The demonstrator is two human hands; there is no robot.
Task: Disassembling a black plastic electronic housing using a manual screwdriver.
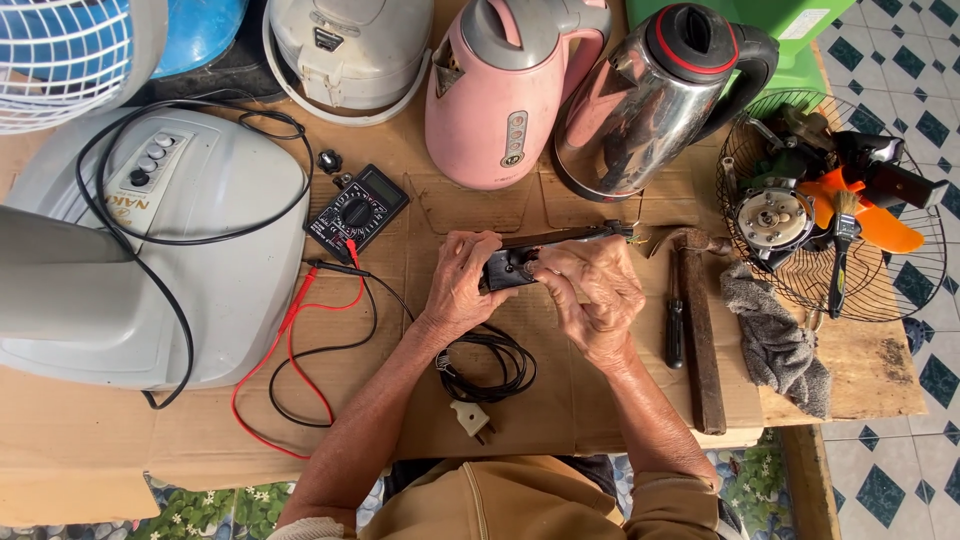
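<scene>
Both my hands hold a small black electrical part (pixel 510 268) over the cardboard-covered table (pixel 100 440). My left hand (pixel 462 285) grips its left end. My right hand (pixel 595 295) covers its right end, fingers curled over it. A thin dark rod (pixel 575 235) runs from the part toward the right, behind my right hand. A black cord (pixel 490 370) with a white plug (pixel 470 418) coils just below my wrists. What sits under my right fingers is hidden.
A black multimeter (pixel 356 210) with red and black leads (pixel 290 340) lies left. A grey fan base (pixel 200 250), pink kettle (pixel 505 95), steel kettle (pixel 650 100), hammer (pixel 700 330), screwdriver (pixel 676 320), grey rag (pixel 775 345) and a fan grille with motor parts (pixel 830 210) surround them.
</scene>
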